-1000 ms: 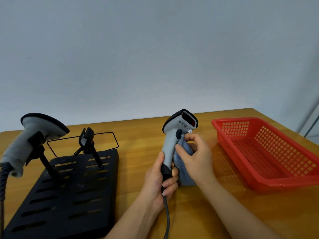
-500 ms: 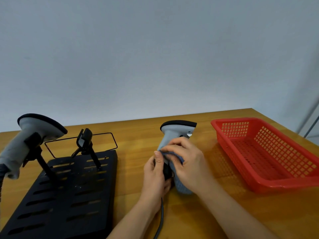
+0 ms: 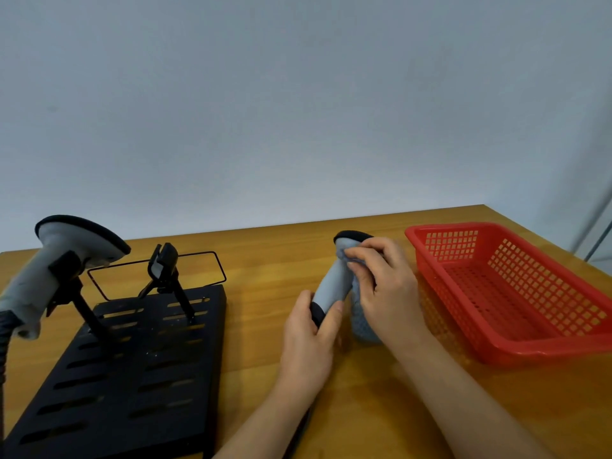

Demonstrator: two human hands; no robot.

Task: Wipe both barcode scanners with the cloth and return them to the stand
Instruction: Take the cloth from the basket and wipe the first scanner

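While left hand (image 3: 309, 339) grips the handheld barcode scanner (image 3: 332, 284) by its handle, right hand (image 3: 385, 286) pinches grey cloth (image 3: 362, 321) against its head; wiping underway, empty cradle (image 3: 162, 265) to the left awaits.

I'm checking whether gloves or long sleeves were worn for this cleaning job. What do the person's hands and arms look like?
Both are bare. The left hand and right hand wear no gloves, and no rings, watch or bracelet show. Both forearms are uncovered right to the lower edge of the picture, so no sleeve is in view; anything worn higher up lies outside the frame.
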